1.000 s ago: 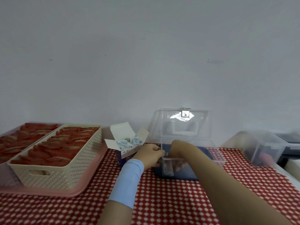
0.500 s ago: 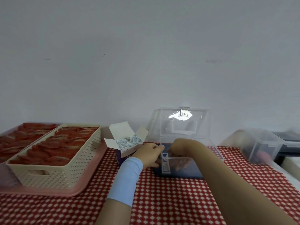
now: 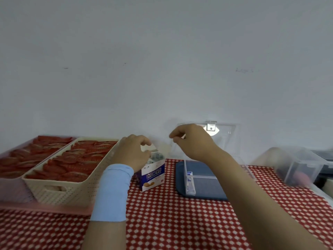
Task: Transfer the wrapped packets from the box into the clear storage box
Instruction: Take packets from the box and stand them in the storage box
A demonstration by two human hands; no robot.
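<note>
The blue and white carton (image 3: 153,177) stands open on the checked cloth, with small wrapped packets (image 3: 157,156) showing at its top. My left hand (image 3: 133,152), with a light blue sleeve on the wrist, hovers over the carton's mouth with curled fingers; whether it grips a packet is hidden. To the right sits the clear storage box (image 3: 201,177), its lid (image 3: 227,139) standing open at the back. One wrapped packet (image 3: 190,185) stands in its front left corner. My right hand (image 3: 191,141) is raised above the box's left side, fingers curled, nothing visible in it.
A cream perforated basket (image 3: 59,188) of red packets sits on a pink tray (image 3: 45,207) at the left, beside a second load of red packets (image 3: 23,156). A blue mat (image 3: 180,179) lies under the storage box. Another clear bin (image 3: 297,168) stands at the right.
Both hands have left the storage box, where a packet now stands alone. My left hand moved left to the carton's mouth and my right hand rose above the box. The view tilted down slightly.
</note>
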